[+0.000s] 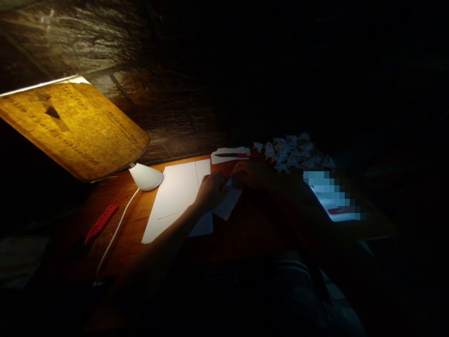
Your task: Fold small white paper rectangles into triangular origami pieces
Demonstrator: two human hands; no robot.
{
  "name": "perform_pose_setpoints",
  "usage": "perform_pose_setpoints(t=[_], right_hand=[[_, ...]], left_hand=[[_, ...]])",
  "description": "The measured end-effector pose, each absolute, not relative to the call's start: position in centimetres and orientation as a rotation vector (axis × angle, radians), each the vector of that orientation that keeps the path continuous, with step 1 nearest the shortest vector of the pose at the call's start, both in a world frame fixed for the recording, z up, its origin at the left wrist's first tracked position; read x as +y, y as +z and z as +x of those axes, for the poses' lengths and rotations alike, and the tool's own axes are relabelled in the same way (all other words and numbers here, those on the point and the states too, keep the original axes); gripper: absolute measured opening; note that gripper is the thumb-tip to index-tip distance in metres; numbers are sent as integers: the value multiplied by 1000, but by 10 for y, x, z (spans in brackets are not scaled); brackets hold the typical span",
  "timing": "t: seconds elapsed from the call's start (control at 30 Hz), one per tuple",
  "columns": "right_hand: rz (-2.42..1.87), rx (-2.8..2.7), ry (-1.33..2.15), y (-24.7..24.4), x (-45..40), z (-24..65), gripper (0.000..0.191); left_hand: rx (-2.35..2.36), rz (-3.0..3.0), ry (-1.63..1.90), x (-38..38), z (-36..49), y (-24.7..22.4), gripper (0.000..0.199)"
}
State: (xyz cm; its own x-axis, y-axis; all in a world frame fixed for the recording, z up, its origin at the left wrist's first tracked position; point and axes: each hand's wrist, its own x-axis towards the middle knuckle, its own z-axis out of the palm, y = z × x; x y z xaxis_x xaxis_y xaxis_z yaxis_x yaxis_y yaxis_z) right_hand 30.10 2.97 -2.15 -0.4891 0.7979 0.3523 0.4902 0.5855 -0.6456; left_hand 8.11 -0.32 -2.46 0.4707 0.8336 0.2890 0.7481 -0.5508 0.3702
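A small white paper piece (228,206) hangs between my two hands, partly in shadow. My left hand (211,188) is closed at the paper's left edge, over the larger sheets. At its upper right edge, my right hand (247,173) pinches it with bent fingers, dim in the low light. Beneath my left wrist lie large white sheets (178,196) with thin ruled lines. Just behind my right hand, a knife (228,155) with a dark blade and red handle rests on smaller paper pieces (216,159).
At the back right is a heap of folded paper pieces (289,152). A lit screen (328,201) lies to the right. At left stand a lamp (145,177) with a newsprint-patterned shade (80,131), its white cable (117,234) and a red slotted tool (101,223). A stone-like wall (133,89) rises behind.
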Motion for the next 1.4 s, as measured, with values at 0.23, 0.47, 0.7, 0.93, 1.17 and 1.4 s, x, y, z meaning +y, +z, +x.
perform_pose_setpoints(t=[0.23,0.47,0.7,0.93,1.17,1.4], right_hand=[[-1079,-1661,898,-24,26,290,63],[-961,-1681,1187,-9,6,274,24],[-1042,-1765,1136,-9,6,274,39],[-1036,-1743,1090,-5,5,275,29],[-1032,-1677,1028,-6,1,276,29],[-985,-1859,713,-4,-2,277,18]], left_hand=[[1441,1986,1351,-2,81,-27,18],[1330,1777,1470,1,81,-28,24],[1072,1642,1345,-4,83,-23,32],[1095,1425,1340,-5,84,-21,20],[1092,1266,1330,-3,83,-20,15],[1075,1150,1321,3,81,-23,19]])
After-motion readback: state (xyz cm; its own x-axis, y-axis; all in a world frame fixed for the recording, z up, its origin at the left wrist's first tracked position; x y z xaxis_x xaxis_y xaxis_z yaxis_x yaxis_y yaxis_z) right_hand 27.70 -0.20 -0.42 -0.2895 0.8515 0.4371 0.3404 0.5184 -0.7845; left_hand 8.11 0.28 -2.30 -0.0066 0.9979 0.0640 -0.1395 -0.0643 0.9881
